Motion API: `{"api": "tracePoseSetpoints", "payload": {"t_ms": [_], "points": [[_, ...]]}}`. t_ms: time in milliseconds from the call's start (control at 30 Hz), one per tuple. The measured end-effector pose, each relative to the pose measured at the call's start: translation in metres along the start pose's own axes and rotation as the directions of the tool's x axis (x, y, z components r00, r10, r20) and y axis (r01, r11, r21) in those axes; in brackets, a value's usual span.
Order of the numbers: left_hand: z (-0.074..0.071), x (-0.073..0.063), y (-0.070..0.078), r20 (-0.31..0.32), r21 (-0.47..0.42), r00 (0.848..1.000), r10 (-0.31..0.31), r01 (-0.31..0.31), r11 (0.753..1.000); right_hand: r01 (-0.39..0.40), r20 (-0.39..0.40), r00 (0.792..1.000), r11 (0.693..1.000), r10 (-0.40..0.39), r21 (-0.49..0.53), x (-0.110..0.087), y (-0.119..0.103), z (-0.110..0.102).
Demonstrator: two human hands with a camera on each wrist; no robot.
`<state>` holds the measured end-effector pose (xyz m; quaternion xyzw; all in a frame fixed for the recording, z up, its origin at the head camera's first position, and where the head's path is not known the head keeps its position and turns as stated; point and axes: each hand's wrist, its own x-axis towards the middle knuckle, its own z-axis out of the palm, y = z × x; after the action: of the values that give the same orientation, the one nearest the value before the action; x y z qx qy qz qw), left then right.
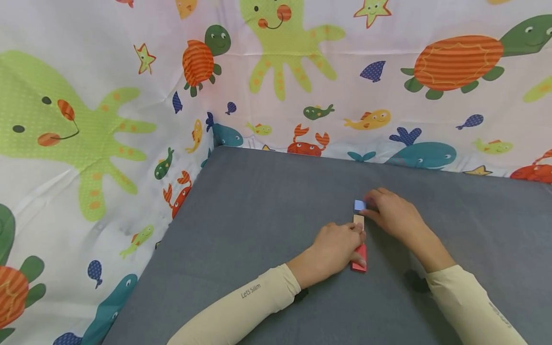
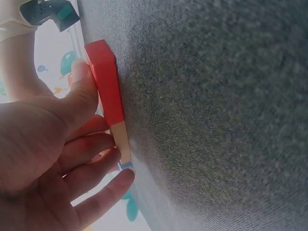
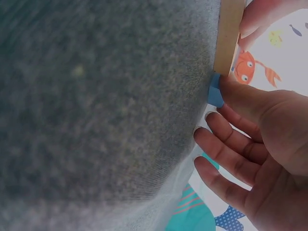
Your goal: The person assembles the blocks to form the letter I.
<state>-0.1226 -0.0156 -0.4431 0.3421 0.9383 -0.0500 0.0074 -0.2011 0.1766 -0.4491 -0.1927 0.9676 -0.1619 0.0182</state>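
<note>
In the head view, a red block (image 1: 360,267), a plain wooden block (image 1: 359,219) and a small blue block (image 1: 359,206) stand in a row on the grey surface. My left hand (image 1: 334,249) holds the red block from above, thumb over its near part, fingers reaching the wooden block. The left wrist view shows the red block's (image 2: 107,86) end face and side; my left fingertips lie along the wooden block (image 2: 122,142). With thumb and index finger, my right hand (image 1: 394,213) pinches the blue block (image 3: 215,91), which touches the wooden block's (image 3: 228,41) end.
A grey cloth (image 1: 267,201) covers the table. Behind and to the left hangs a white curtain (image 1: 293,124) printed with sea animals. Both forearms wear cream sleeves (image 1: 254,302); a dark strap (image 2: 57,12) sits at my right wrist.
</note>
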Motion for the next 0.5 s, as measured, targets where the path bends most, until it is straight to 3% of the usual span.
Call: {"api": "tracePoseSetpoints", "payload": {"t_ms": [267, 500], "points": [[0.002, -0.001, 0.000, -0.011, -0.007, 1.000, 0.013, -0.013, 1.000, -0.015, 0.018, 1.000, 1.000, 0.015, 0.023, -0.004, -0.001, -0.004], [0.007, -0.003, -0.008, -0.007, -0.119, 1.000, -0.009, 0.008, 0.993, -0.015, 0.020, 1.000, 0.999, 0.014, 0.045, -0.021, 0.002, -0.007]]}}
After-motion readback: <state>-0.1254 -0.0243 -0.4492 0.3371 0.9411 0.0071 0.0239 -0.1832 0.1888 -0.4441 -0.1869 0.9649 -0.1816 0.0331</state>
